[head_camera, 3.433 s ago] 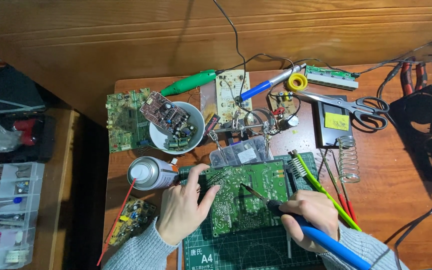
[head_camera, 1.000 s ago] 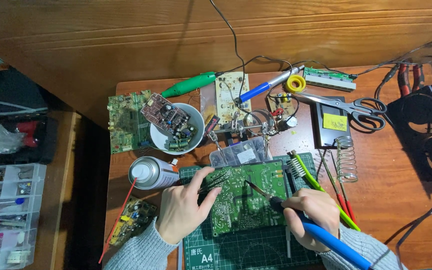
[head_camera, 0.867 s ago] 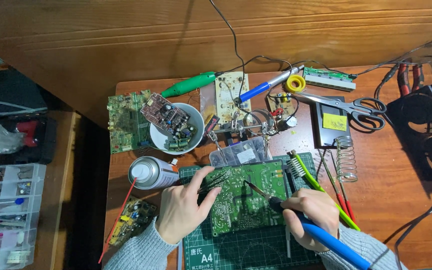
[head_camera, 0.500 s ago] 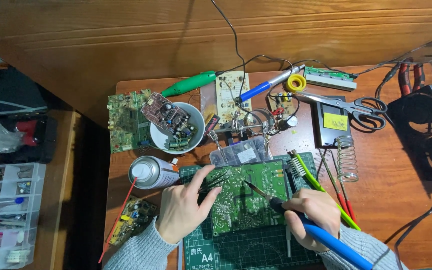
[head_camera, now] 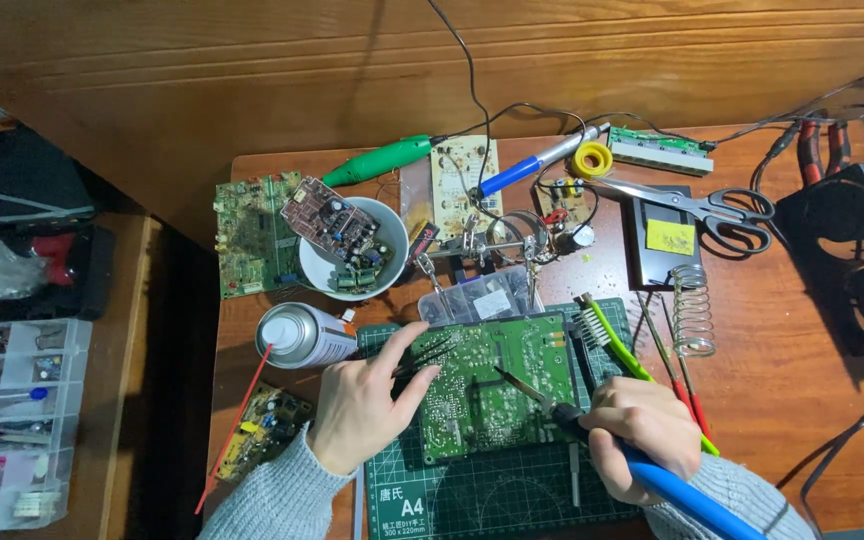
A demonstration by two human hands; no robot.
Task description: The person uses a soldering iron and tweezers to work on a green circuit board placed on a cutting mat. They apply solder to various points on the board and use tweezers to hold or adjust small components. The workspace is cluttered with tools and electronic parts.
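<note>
The left hand [head_camera: 360, 408] lies at the left edge of a green circuit board [head_camera: 497, 385], fingers loosely spread. Thumb and forefinger pinch black tweezers [head_camera: 432, 352], whose tips point right over the board's upper left corner. The right hand [head_camera: 642, 430] is closed in a fist-like grip around the blue handle of a soldering iron [head_camera: 652, 475]. The iron's dark metal tip [head_camera: 512, 383] slants up and left, and touches or hovers just over the middle of the board; which of the two cannot be told.

The board lies solder side up on a dark green cutting mat [head_camera: 512, 495], near the front of the wooden surface [head_camera: 782, 400], between the two hands. Both wrists wear grey knitted sleeves.

Just left of the left hand lies a spray can [head_camera: 302, 335] on its side, with a thin red straw [head_camera: 237, 425] running down and left from it. Below that sits a small board [head_camera: 262, 430] with yellow parts. Behind the work stands a white bowl [head_camera: 357, 262] holding another board, and beside it a larger green board [head_camera: 250, 235]. A brush [head_camera: 617, 345] with a green handle lies just right of the circuit board, near a wire coil stand [head_camera: 692, 310]. Scissors [head_camera: 697, 203] lie further back, near a yellow solder reel [head_camera: 592, 158]. A clear parts box [head_camera: 12, 420] sits well apart at the far left.
</note>
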